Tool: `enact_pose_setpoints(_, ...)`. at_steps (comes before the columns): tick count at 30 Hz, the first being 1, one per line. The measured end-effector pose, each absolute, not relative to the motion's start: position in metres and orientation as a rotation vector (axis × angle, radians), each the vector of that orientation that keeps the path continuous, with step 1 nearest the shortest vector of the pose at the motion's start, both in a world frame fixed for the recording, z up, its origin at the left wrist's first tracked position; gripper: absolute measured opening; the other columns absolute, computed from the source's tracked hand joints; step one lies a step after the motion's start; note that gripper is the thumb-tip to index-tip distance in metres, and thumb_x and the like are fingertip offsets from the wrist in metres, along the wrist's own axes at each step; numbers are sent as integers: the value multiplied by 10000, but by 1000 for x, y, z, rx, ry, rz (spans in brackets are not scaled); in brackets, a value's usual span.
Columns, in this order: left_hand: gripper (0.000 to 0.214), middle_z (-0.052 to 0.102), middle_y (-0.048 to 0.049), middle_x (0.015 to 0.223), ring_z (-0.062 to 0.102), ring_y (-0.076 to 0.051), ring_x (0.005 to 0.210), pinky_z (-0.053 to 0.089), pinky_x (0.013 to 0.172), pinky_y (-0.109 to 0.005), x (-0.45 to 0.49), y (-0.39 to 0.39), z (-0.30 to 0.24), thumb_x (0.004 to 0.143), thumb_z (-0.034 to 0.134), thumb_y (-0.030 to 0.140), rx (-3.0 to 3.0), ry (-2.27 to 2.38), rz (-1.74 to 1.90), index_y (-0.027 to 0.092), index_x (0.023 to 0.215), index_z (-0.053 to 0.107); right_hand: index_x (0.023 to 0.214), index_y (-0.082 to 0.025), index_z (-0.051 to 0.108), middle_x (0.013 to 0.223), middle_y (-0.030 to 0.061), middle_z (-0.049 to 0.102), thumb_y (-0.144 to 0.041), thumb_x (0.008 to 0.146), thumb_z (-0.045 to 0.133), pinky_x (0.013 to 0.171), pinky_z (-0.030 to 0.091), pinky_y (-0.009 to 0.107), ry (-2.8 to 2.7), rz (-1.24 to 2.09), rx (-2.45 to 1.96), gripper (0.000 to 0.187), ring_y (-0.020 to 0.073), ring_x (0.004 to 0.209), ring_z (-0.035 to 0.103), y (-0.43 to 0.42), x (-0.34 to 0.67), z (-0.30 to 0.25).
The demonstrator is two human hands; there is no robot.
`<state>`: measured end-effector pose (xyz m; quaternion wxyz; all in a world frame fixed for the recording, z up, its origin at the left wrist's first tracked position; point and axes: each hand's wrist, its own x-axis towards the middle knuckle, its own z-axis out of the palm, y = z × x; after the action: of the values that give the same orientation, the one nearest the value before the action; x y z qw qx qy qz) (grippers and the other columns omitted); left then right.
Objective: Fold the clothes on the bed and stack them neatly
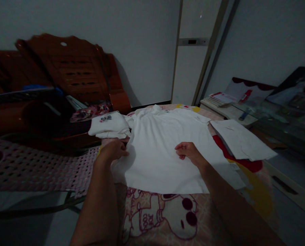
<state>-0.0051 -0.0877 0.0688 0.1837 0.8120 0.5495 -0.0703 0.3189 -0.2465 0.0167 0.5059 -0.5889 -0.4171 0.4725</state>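
Observation:
A white shirt [165, 150] lies spread out, lightly creased, its collar at the far side and its hem toward me. My left hand [114, 151] is over the shirt's left edge, thumb and bent fingers a little apart, with nothing seen between them. Above the middle of the shirt is my right hand [187, 151], its fingers loosely bent and no cloth visibly gripped. Whether either hand touches the fabric I cannot tell. Under the shirt is a pink patterned cloth [147, 218] with a cartoon dog on it.
A folded white garment [110, 124] with a small dark print lies at the left. Another flat white folded piece [241, 138] is on the right. Beyond stand a wooden chair [73, 65], a woven seat [47, 167], a tall white cabinet [192, 68] and a glass-topped stand [278, 112].

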Motion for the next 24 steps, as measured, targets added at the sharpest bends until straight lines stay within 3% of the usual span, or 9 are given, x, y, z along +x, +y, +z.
enact_pose_setpoints(8,131,583,-10,688,554,-159,663,392,623,-258,-7,-101,79,812,515,296,2448,1200,161,192,735,536,777,-125,688,500,-7,619,-271,589,768,430,414,228,-998,1135,-1423,251,112,443,543,-247,318,17)
enact_pose_setpoints(11,202,604,-9,768,565,-157,712,420,636,-244,18,-118,90,858,500,382,2383,1004,331,188,853,552,768,-129,685,491,-12,613,-271,584,770,426,414,226,-994,1128,-1423,247,112,438,542,-247,318,17)
enact_pose_setpoints(14,178,629,-19,793,595,-150,718,444,649,-239,60,-142,89,871,498,341,2331,845,437,174,901,553,792,-135,686,521,-7,633,-278,593,757,425,421,224,-996,1126,-1416,255,111,442,551,-246,317,16)
enact_pose_setpoints(19,200,675,-19,730,625,-130,532,455,537,-224,110,-165,74,865,485,224,2097,565,-98,156,1001,614,925,-129,686,620,16,674,-334,692,679,411,395,211,-1026,1089,-1459,310,98,443,549,-244,314,12)
enact_pose_setpoints(21,196,699,-36,763,667,-151,571,479,547,-232,115,-153,73,886,495,260,2076,574,-114,158,987,628,1008,-127,684,640,11,671,-357,744,650,404,365,201,-1083,1069,-1497,352,89,441,533,-244,311,10)
enact_pose_setpoints(24,200,720,-57,800,709,-182,699,519,671,-265,112,-115,77,917,496,286,2242,991,198,157,992,629,1087,-122,684,632,-7,639,-377,783,637,428,357,203,-1196,1042,-1556,400,89,459,522,-244,304,10)
